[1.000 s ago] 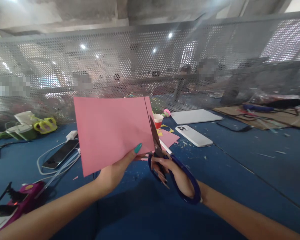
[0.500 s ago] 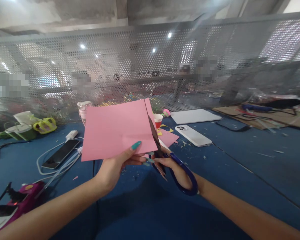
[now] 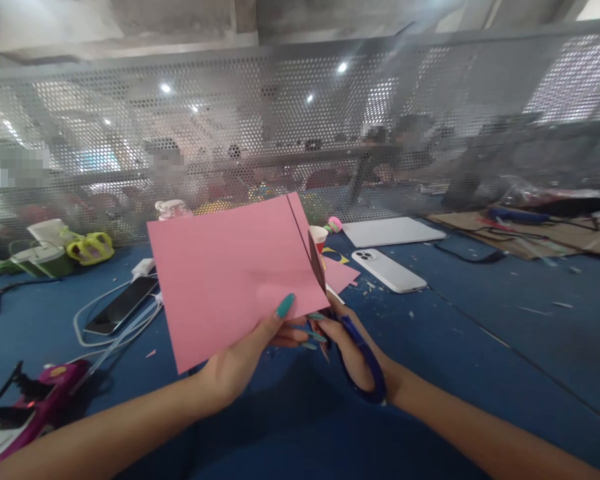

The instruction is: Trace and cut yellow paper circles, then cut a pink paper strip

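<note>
A large pink paper sheet (image 3: 230,273) is held up above the blue table, tilted down to the left. My left hand (image 3: 250,350) pinches its lower edge, thumb on the front and fingers behind. A dark line runs down near the sheet's right side. My right hand (image 3: 353,343) is closed round the blue handles of a pair of scissors (image 3: 367,370). One dark blade shows at the sheet's right edge; the rest of the blades is partly hidden by the paper and fingers.
Behind the sheet are a red-and-white paper cup (image 3: 319,237) and pink paper pieces (image 3: 341,273). A white phone (image 3: 390,270) lies right, a black phone (image 3: 123,305) left with cables. A perforated screen (image 3: 280,133) stands behind; a magenta device (image 3: 45,400) sits lower left.
The pink sheet has turned, its left side swinging down and outward. My left hand has shifted slightly right and down. The scissors in my right hand have moved slightly down, with less blade showing.
</note>
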Demonstrator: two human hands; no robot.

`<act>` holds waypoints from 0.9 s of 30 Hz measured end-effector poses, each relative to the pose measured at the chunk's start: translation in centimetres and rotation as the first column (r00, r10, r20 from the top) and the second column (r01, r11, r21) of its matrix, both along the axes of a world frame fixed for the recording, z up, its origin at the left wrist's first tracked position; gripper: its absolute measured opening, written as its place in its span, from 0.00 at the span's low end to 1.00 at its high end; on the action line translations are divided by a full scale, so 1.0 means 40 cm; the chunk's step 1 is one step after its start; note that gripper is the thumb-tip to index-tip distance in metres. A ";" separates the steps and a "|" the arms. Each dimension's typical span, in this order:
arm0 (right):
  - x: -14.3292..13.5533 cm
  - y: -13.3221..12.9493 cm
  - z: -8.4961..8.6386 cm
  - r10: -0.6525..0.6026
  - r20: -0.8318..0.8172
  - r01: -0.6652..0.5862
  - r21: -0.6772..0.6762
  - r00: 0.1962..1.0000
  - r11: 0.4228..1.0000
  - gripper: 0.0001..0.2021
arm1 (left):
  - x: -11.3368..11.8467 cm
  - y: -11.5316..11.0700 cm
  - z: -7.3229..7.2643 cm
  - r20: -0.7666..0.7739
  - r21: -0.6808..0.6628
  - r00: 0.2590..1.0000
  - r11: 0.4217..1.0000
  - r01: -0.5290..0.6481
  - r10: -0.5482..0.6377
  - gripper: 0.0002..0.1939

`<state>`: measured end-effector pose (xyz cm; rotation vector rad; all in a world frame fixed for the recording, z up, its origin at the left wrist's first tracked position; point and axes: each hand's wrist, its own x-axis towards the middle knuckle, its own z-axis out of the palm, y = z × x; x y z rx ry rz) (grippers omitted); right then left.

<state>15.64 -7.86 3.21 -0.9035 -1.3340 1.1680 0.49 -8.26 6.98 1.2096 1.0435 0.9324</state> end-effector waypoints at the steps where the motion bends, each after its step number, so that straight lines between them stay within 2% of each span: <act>1: -0.002 -0.001 0.003 -0.005 0.003 0.005 0.008 1.000 1.000 0.16 | 0.000 -0.002 0.000 -0.031 0.001 1.000 1.000 -0.006 0.006 0.23; 5: -0.003 0.004 0.002 -0.029 0.059 0.025 0.078 0.998 0.997 0.12 | 0.002 -0.005 -0.007 -0.094 -0.010 0.995 1.000 -0.016 0.015 0.22; 11: 0.003 0.005 0.000 -0.060 0.159 0.036 0.151 0.985 0.988 0.12 | 0.001 -0.005 -0.021 -0.061 0.007 0.997 0.999 0.054 -0.053 0.23; 16: 0.009 0.005 -0.008 -0.092 0.251 0.034 0.229 0.964 0.973 0.12 | 0.005 -0.008 -0.019 -0.018 0.055 0.998 0.996 0.066 -0.065 0.22; 22: 0.014 0.009 -0.019 -0.097 0.288 0.039 0.201 0.953 0.979 0.13 | 0.009 -0.009 -0.011 0.019 0.016 0.999 0.999 0.039 -0.040 0.26; 27: 0.016 0.013 -0.024 -0.078 0.280 0.028 0.177 0.957 0.984 0.14 | 0.009 -0.006 -0.018 0.035 0.006 0.999 0.999 0.038 -0.038 0.26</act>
